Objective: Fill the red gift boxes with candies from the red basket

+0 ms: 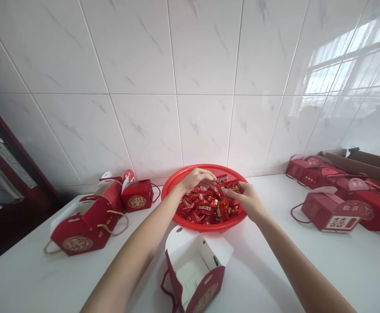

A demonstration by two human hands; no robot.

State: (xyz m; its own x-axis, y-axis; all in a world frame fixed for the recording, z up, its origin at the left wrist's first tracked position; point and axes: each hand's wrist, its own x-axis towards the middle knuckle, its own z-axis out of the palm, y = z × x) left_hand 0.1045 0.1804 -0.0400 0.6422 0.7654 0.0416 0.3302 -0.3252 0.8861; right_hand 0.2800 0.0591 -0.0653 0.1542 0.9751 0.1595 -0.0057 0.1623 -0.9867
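A round red plastic basket (pixel 173 182) stands on the white counter against the tiled wall, filled with several red wrapped sweets (pixel 206 208). My left hand (pixel 198 177) reaches over the pile, fingers curled down in a pinch on a sweet. My right hand (pixel 243 196) hovers over the right side of the basket, fingers closed on a red wrapper. An open red gift box (pixel 194 269) with a white inside and cord handle stands empty in front of the basket, between my forearms.
Three red gift boxes (pixel 88 221) sit on the counter at the left, one (pixel 137 195) near the basket. Several more red boxes (pixel 331 211) lie at the right beside brown cardboard (pixel 359 163). A dark door (pixel 1 174) is at far left.
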